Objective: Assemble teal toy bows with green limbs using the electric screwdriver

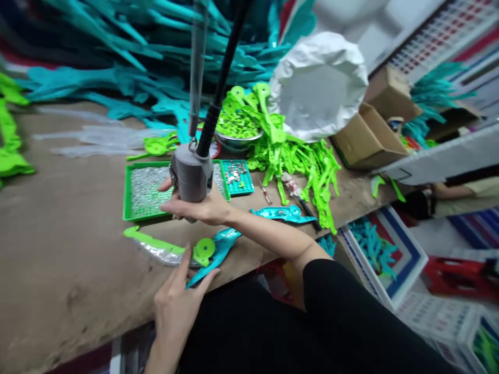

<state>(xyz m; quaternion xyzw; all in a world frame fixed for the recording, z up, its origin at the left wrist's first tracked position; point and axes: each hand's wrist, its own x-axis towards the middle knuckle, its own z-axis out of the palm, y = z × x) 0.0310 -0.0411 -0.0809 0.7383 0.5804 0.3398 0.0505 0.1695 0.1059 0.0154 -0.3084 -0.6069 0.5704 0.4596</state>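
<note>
My right hand [202, 208] is wrapped round a grey electric screwdriver [191, 171], which hangs upright from a coil and a black cable. Its lower tip is mostly hidden by the hand. My left hand [175, 301] grips a teal plastic piece [212, 259] between thumb and fingers near the table's front edge. Against that piece lies a lime-green plastic part with a round end [205, 248]. A long green and silvery blade-like part [159, 246] stretches left from it. Behind, a green tray [127, 192] holds many small silvery metal pieces, perhaps screws.
A small teal tray [249, 179] holds small parts. Behind it are a metal bowl [237, 143] of green pieces and a pile of green parts [312, 176]. A screwdriver [265, 192] lies nearby. Teal parts [148, 47] fill the back. Another person's arm [454, 192] shows at right.
</note>
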